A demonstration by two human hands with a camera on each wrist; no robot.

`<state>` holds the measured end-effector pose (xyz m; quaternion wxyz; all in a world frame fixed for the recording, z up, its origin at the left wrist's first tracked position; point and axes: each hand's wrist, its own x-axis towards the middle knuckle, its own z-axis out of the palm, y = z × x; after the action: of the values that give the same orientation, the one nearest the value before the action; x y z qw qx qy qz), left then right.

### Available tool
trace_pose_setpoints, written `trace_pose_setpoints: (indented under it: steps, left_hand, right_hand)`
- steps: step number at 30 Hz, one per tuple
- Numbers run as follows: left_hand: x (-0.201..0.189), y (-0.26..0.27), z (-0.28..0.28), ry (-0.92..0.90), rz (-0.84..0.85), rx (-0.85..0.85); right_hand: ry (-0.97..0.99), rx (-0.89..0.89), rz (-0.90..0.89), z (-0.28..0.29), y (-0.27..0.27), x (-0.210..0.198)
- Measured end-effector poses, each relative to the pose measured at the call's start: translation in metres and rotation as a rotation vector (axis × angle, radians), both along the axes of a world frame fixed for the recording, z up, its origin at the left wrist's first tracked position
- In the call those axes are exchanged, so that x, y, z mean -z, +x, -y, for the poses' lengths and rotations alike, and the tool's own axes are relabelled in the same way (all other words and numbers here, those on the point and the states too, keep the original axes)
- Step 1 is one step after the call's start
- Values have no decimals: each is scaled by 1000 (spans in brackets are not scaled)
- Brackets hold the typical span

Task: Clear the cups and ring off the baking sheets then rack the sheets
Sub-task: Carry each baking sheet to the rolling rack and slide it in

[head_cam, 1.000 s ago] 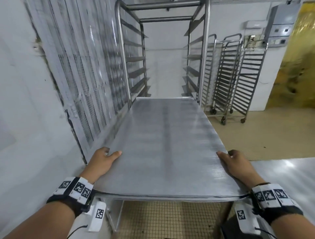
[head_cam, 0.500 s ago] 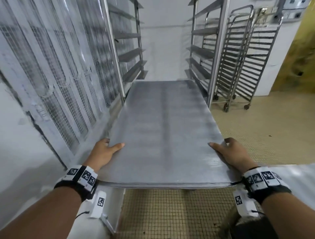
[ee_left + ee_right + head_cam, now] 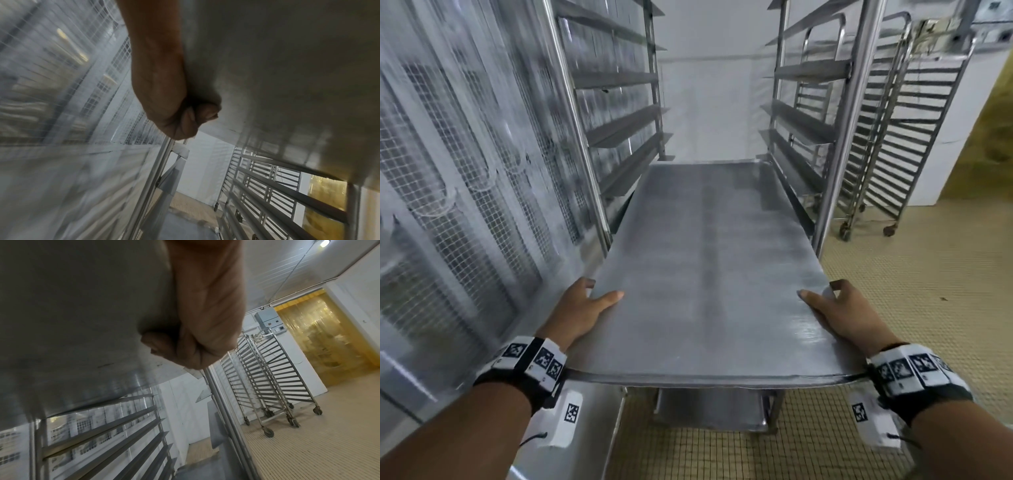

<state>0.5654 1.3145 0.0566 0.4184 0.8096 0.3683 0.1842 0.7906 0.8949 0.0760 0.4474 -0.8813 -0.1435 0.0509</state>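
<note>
Baking sheet (image 3: 709, 274) now deeper between rack (image 3: 839, 137) rails, left hand (image 3: 582, 315) and right hand (image 3: 842, 318) grips clamped on its edges.

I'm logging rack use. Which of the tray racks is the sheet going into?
The near rack straight ahead: the baking sheet sits between its uprights. The wheeled racks at the right wall stand apart.

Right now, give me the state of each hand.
Left hand: closed on the baking sheet, left edge.
Right hand: closed on the same sheet, right edge.
</note>
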Motion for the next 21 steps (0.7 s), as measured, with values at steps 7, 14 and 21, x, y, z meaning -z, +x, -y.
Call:
trace_pose_setpoints:
  steps: [7,14,21]
  left_hand:
    - [-12,60,-36,-46,81,48]
    - [-28,105,-72,-18,96,151]
    - [-42,114,-69,113,-8,194]
  right_hand:
    - [-6,28,-18,-37,63,-7]
    - [-22,-35,5,-67,88,-27]
    - [-79,16,29,-76,108,-16]
